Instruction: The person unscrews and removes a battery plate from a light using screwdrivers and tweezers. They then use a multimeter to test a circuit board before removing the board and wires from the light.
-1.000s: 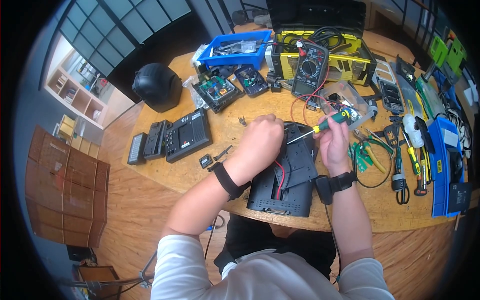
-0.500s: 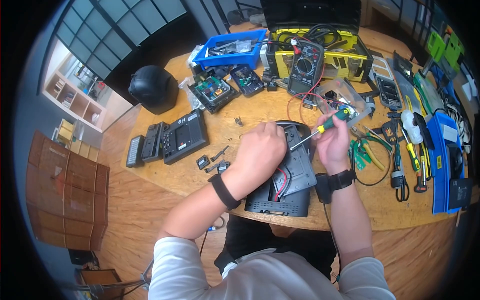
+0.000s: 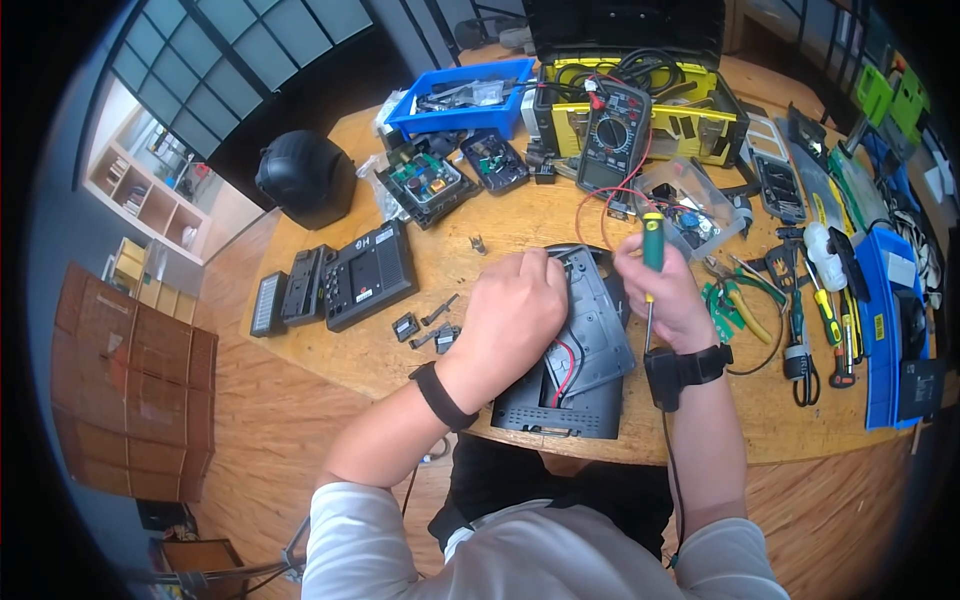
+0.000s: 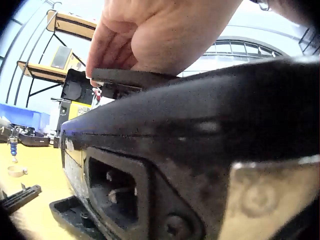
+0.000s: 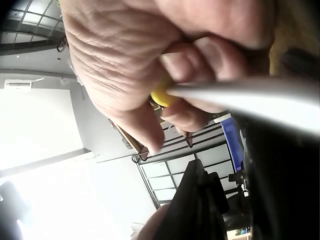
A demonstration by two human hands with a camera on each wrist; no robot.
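Note:
A black device casing (image 3: 555, 418) lies at the table's front edge, with a socket (image 4: 117, 192) in its side in the left wrist view. Over it, a dark grey panel (image 3: 597, 340) sits tilted, red and black wires (image 3: 566, 372) running out beneath. My left hand (image 3: 517, 305) grips the panel's left edge, its fingertips mostly hidden in the head view. To the right of the panel, my right hand (image 3: 668, 298) holds a green and yellow screwdriver (image 3: 653, 245) in curled fingers. The handle points away from me and the shaft runs back towards the wrist, apart from the panel.
Small black parts (image 3: 437, 325) and a small metal piece (image 3: 477, 244) lie left of the casing. Behind are a multimeter (image 3: 612, 140) with red leads, a clear box (image 3: 690, 205) and a yellow toolbox (image 3: 690, 130). Pliers (image 3: 748, 315) and other screwdrivers (image 3: 828, 318) lie to the right.
The screwdriver's tip was at the panel; my right hand has drawn it away and swung the shaft back towards the wrist. The panel has tipped up slightly in my left hand.

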